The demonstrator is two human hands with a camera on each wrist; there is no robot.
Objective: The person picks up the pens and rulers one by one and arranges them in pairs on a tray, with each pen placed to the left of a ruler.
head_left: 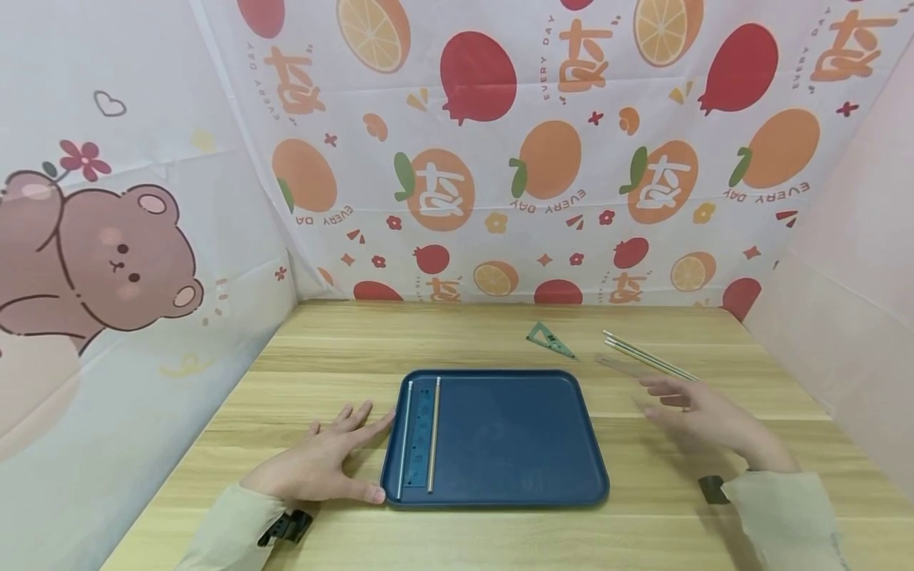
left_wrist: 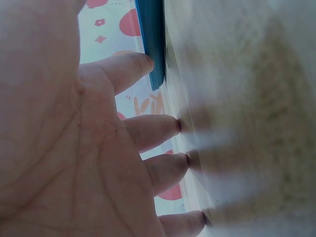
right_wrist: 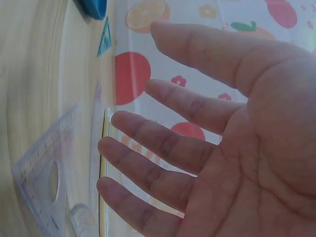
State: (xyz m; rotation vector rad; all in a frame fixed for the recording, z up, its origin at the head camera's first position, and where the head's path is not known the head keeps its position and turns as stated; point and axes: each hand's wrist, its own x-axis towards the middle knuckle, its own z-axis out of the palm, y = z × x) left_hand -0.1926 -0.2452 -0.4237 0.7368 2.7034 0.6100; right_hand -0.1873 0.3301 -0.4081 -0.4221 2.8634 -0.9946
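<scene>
My left hand (head_left: 324, 460), fingers spread, touches the left rim of a blue tray (head_left: 514, 444) with forefinger and thumb; the other fingertips rest on the table in the left wrist view. Inside the tray's left side a green ruler (head_left: 419, 436) lies between two pencils, a dark one (head_left: 405, 440) and a light brown one (head_left: 434, 436). My right hand (head_left: 707, 416), fingers loosely extended and holding nothing, hovers right of the tray. Close by lie a clear ruler (right_wrist: 95, 123), several pencils (head_left: 650, 354) and a clear set square (right_wrist: 37, 170), which the hand hides in the head view.
A green set square (head_left: 550, 341) lies behind the tray on the wooden table (head_left: 343, 341). Beside the clear set square is a small rounded clear piece (right_wrist: 81, 219). Printed cloths, one with fruit (head_left: 478, 79), hang behind and at the sides.
</scene>
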